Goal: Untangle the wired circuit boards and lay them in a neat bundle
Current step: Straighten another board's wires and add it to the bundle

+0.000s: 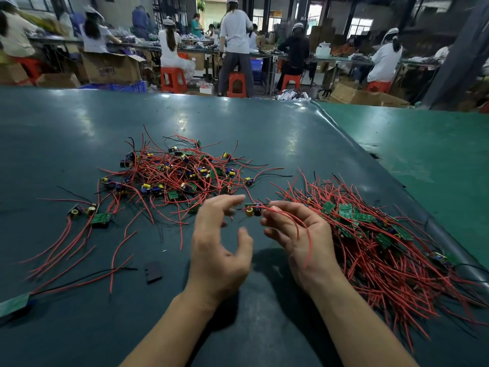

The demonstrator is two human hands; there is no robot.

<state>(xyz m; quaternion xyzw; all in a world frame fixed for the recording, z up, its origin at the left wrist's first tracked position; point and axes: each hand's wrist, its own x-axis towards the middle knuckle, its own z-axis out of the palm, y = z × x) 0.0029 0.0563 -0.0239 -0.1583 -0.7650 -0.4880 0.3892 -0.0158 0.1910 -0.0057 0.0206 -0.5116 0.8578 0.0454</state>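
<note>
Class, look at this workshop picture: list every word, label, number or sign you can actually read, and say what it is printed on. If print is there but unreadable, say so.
No text here can be read.
Cardboard box behind the table: dark printed marks on its side, too blurred to read.
Green circuit boards in the right-hand bundle: any markings too small to make out.
Small board pinched in the right hand: no legible print.
</note>
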